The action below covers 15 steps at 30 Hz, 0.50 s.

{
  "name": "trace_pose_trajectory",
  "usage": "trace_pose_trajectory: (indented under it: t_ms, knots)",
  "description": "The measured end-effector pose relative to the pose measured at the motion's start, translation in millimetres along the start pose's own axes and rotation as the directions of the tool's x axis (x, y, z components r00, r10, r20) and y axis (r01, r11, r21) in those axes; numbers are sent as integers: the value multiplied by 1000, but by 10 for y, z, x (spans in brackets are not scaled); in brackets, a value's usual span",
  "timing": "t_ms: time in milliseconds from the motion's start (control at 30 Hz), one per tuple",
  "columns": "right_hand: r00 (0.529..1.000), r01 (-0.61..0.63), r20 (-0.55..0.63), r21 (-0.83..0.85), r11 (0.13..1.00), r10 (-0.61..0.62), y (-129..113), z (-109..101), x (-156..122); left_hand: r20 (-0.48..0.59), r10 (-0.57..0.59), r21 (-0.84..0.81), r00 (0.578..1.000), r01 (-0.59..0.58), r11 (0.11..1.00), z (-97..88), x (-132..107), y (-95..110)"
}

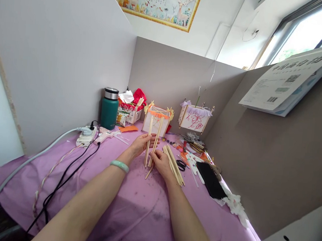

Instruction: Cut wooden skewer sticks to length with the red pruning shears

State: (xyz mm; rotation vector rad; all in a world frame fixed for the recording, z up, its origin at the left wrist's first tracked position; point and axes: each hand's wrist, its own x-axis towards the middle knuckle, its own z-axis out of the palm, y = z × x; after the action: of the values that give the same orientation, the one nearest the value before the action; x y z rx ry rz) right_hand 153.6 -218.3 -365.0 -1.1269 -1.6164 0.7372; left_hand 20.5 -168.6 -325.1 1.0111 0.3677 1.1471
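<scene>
Thin wooden sticks (147,154) stand nearly upright between my hands, above the middle of the table. My left hand (140,144), with a pale green bangle on its wrist, is closed around them near mid-length. Lower down, my right hand (161,162) pinches wooden sticks too, and a short end slants down below its fingers. Exactly how many sticks each hand grips is hard to make out. Beside my right hand lies a bundle of wooden sticks (177,170) on the purple tablecloth (140,208). Behind the held sticks stands a white paper lantern (146,122) with orange trim.
To the left are a green bottle (109,111), a pink glue gun (104,135) and a power strip (85,138) with cables. Black scissors (181,165), white sticks (192,163) and a black phone (211,180) lie right. A purple-trimmed lantern (195,117) hangs at the back.
</scene>
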Motion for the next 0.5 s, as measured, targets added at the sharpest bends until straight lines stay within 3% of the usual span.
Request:
trace_pose_trajectory:
  t_ms: [133,300,400,500]
  knots:
    - [996,-23,-78,135,991,34,-64,-58,15,-92,-55,75,994,62,995,-26,11,-12]
    - [976,-39,-202,188,981,77,-37,-181,77,-193,3,339,981,64,939,-26,47,-91]
    - [967,-39,-242,170,985,80,-1,-213,96,-283,93,547,955,81,833,-48,100,-154]
    - [972,-32,-227,145,989,64,18,-205,93,-282,231,775,931,79,627,-95,138,-191]
